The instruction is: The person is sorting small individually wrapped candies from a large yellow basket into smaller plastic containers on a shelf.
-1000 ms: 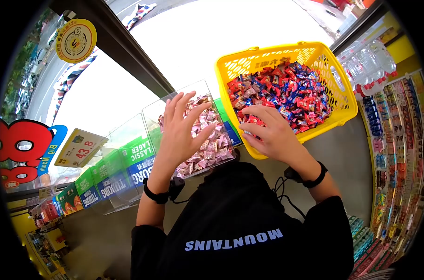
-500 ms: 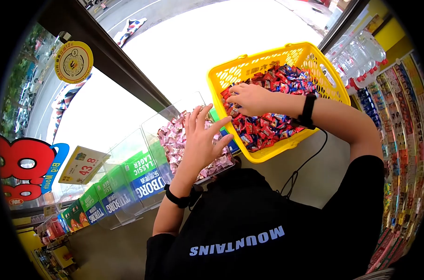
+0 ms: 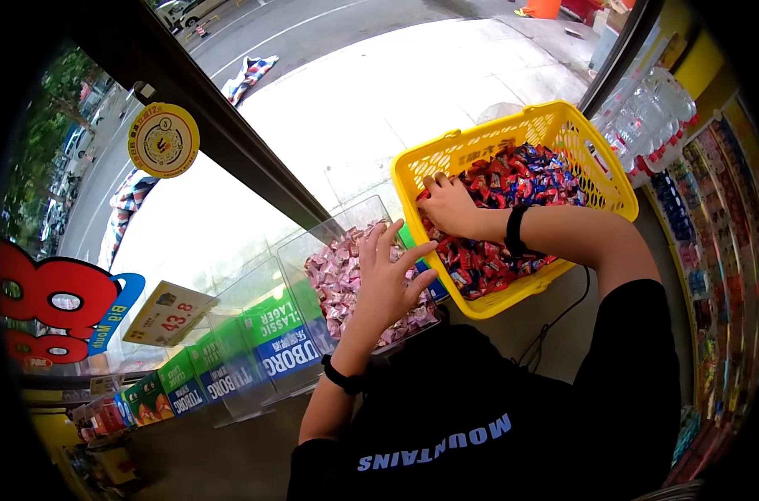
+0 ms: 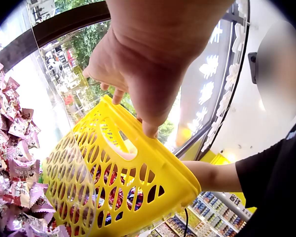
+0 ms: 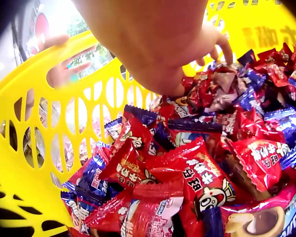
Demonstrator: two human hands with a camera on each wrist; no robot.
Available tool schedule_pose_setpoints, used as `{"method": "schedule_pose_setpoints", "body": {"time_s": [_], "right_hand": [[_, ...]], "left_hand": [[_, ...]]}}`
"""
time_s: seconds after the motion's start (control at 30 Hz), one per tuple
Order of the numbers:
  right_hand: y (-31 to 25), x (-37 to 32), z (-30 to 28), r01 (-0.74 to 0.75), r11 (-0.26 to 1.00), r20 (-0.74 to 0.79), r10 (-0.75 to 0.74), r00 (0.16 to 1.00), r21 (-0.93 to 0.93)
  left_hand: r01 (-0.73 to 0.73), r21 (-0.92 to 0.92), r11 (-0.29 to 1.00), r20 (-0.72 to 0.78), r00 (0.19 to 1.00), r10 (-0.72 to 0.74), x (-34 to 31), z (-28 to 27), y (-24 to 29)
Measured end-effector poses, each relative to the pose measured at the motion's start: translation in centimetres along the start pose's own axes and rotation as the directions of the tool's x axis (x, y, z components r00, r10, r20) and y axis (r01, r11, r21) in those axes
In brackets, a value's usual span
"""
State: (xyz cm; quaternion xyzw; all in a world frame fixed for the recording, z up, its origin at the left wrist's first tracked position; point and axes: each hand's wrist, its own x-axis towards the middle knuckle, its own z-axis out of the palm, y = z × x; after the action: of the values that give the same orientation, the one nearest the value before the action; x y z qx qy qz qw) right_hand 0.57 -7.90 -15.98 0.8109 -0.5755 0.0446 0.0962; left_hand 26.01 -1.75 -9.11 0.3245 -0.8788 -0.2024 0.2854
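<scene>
My left hand (image 3: 388,288) hovers over pink-wrapped candies (image 3: 333,280) in a clear plastic bin (image 3: 369,207), its fingers spread. In the left wrist view its fingertips overlap the near rim of a yellow basket (image 4: 163,158). Red and blue wrapped candies (image 3: 513,179) heap inside this basket. My right hand (image 3: 453,209) reaches into its left end, close to the wall beside the bin. The right wrist view shows its thumb and loosely bent fingers apart, right at a few brownish-pink candies (image 5: 226,89) among the red ones.
Further clear bins (image 3: 241,367) and green-and-blue beer cartons (image 3: 283,334) line up left of the candy bin. A price sign (image 3: 169,313) and a round yellow tag (image 3: 164,140) hang by the window. Bottled water (image 3: 651,117) and stocked shelves (image 3: 705,250) stand at the right.
My right hand has moved from the basket's near-left rim to deeper inside, over the candies at its left end. My left hand stays spread above the bin, now closer to the basket.
</scene>
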Motion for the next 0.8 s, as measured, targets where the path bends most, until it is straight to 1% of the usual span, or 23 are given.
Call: {"method": "schedule_pose_setpoints", "body": {"time_s": [0.03,0.1,0.13,0.17,0.23,0.27,0.37,0.4,0.47,0.5,0.6,0.7,0.73,0.8], "right_hand": [[0.0,-0.1,-0.1,0.003,1.000,0.009,-0.003,1.000,0.024],[-0.1,-0.4,0.5,0.023,0.998,-0.022,-0.024,0.999,-0.066],[-0.2,-0.5,0.5,0.017,0.998,-0.002,-0.017,1.000,-0.057],[-0.1,-0.5,0.5,0.017,0.999,-0.014,-0.018,1.000,-0.033],[-0.2,-0.4,0.1,0.016,0.999,0.012,-0.016,1.000,-0.032],[-0.2,-0.3,0.3,0.010,1.000,-0.012,-0.011,1.000,-0.020],[0.2,0.2,-0.4,-0.023,0.996,0.083,0.015,0.996,0.087],[0.2,0.4,-1.1,-0.008,0.996,0.069,0.001,0.998,0.092],[0.8,0.7,-2.4,-0.009,0.992,0.142,-0.009,0.990,0.126],[0.7,0.7,-3.7,-0.012,0.989,0.181,-0.014,0.983,0.146],[1.1,1.2,-6.9,-0.004,0.980,0.192,-0.035,0.981,0.201],[0.6,0.9,-13.0,-0.031,0.957,0.219,-0.034,0.975,0.288],[0.5,0.4,-14.9,-0.021,0.937,0.169,-0.041,0.985,0.349],[-0.3,-1.3,-17.7,0.003,0.884,0.071,-0.041,0.997,0.467]], "left_hand": [[-0.001,-0.010,1.000,0.001,1.000,0.001,-0.1,0.1,-0.1],[-0.014,-0.029,0.999,-0.007,1.000,0.014,0.0,0.2,-0.3],[-0.032,0.023,0.999,0.010,0.999,0.032,0.0,0.0,-0.2],[-0.028,0.024,0.999,0.012,1.000,0.027,-0.1,0.0,-0.1],[-0.018,0.028,0.999,0.012,1.000,0.018,-0.1,0.1,-0.1],[-0.018,0.022,1.000,0.012,1.000,0.018,0.0,0.0,0.0],[-0.023,0.025,0.999,0.006,1.000,0.022,-0.1,0.0,-0.1],[-0.014,0.028,1.000,0.006,1.000,0.013,-0.1,0.0,0.0],[-0.020,0.032,0.999,-0.003,1.000,0.020,-0.1,0.1,-0.1],[-0.022,0.033,0.999,-0.004,1.000,0.022,-0.1,0.1,-0.1],[-0.029,0.025,0.999,-0.007,1.000,0.029,-0.1,0.0,0.0],[-0.040,0.041,0.998,-0.025,0.999,0.041,-0.1,-0.6,0.5],[-0.049,0.050,0.998,-0.033,0.998,0.051,0.2,-0.9,0.9],[-0.004,-0.045,0.999,-0.078,0.997,0.001,0.5,-1.3,1.3]]}}
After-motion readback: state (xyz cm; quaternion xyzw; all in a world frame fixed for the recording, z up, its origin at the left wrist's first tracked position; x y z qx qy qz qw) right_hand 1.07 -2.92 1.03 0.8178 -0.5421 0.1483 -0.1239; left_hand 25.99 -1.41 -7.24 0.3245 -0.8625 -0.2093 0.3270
